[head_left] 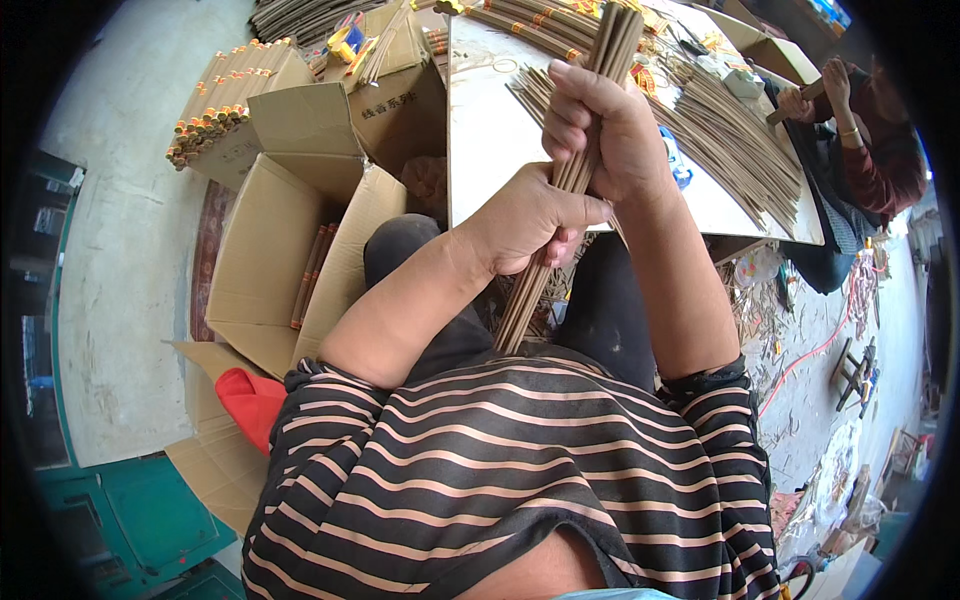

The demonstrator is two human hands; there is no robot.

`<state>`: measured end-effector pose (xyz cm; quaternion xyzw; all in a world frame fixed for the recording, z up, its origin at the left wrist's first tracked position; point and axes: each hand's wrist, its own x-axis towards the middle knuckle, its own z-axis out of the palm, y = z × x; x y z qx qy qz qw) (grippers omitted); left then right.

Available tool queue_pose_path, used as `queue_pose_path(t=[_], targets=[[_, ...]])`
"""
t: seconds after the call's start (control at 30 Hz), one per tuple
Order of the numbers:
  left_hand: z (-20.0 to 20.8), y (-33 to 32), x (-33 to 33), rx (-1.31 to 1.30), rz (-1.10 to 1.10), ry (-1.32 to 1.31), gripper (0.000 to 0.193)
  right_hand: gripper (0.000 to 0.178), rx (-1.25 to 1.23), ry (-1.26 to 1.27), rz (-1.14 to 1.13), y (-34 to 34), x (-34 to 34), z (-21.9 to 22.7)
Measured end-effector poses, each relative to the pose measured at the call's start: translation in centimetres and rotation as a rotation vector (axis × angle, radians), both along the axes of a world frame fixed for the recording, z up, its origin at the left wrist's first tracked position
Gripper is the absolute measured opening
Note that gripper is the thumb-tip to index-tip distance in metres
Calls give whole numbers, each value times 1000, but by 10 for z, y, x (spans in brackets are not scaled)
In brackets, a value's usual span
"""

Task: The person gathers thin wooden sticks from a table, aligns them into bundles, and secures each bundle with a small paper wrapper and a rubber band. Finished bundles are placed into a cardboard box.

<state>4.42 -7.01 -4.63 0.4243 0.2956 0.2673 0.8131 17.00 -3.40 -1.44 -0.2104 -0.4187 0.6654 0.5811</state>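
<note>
A long bundle of thin brown sticks stands nearly upright in front of me, its lower end over my lap. My left hand grips the bundle low down. Higher on the same bundle, my right hand is closed around it. Behind my hands a white table carries a wide spread of loose brown sticks.
Open cardboard boxes stand to my left, one with bundled sticks inside. Rolled tubes with orange ends lie stacked on a box. Another person sits at the table's right end, holding sticks. Scraps litter the floor at right.
</note>
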Motion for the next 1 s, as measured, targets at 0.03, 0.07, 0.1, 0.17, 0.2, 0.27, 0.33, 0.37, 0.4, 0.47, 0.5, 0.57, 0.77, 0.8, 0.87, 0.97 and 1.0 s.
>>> queue_pose_path(t=[0.03,0.07,0.1,0.17,0.2,0.27,0.33,0.37,0.4,0.47,0.5,0.57,0.77,0.8,0.87,0.97,1.0], targets=[[0,2,-1,21,37,-5,12,22,49,-62,-48,10,-1,1],[0,4,-1,42,74,-9,12,21,99,-124,-96,16,-2,2],[-3,7,-3,76,118,24,12,28,115,-105,-202,18,-3,6],[-7,19,-12,64,269,-81,13,38,151,-187,-183,23,-2,0],[-7,27,-16,94,337,-124,13,40,209,-232,-154,30,5,-21],[-11,42,-27,131,484,-213,14,41,139,-540,58,9,-7,-48],[-13,54,-31,16,522,-354,16,46,54,-611,183,-25,-27,-76],[-16,57,-34,11,528,-361,17,43,22,-784,288,-33,-30,-79],[-20,60,-37,-9,524,-374,17,30,-177,-660,331,-36,-37,-86],[-28,67,-42,-56,507,-409,18,21,-288,-647,314,-33,-40,-80],[-33,71,-45,-86,493,-414,23,19,-334,-617,357,-32,-40,-78],[-43,85,-55,-62,451,-535,25,16,-422,-562,434,-28,-37,-73],[-71,114,-70,-89,410,-704,32,16,-493,-765,370,-21,-41,-86],[-74,116,-70,-93,418,-714,31,15,-452,-908,312,-19,-42,-86],[-78,118,-69,-106,431,-730,30,18,-415,-1064,268,-13,-45,-85],[-89,124,-67,-86,446,-746,28,21,-388,-1218,202,-7,-49,-87],[-91,124,-66,-99,475,-730,28,20,-370,-1246,199,-6,-48,-91]])
